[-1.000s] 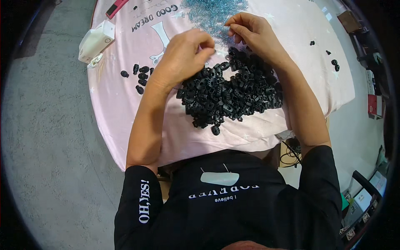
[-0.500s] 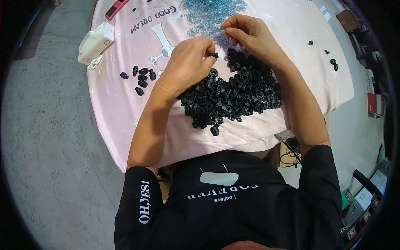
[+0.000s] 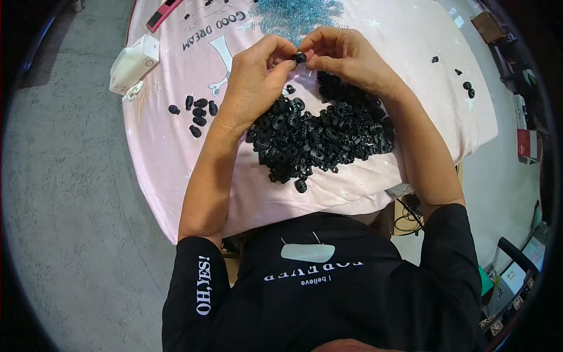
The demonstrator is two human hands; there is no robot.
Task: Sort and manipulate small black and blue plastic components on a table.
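On the surface (image 3: 448, 105): the pile (image 3: 328, 135), near the front; the heap (image 3: 299, 14), behind it; a cluster (image 3: 199, 112), left of the pile; the packet (image 3: 134, 66), beyond the cluster at the left edge; strays (image 3: 467, 85), far right.

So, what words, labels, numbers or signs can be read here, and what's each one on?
I won't copy wording, but here is where it stands:
Pale pink cloth: dark capital letters; fainter writing nearby is illegible.
Black shirt: pale letters across the chest, upside down.
Left sleeve: white capital letters.
White box: a small round mark; other print too small to read.
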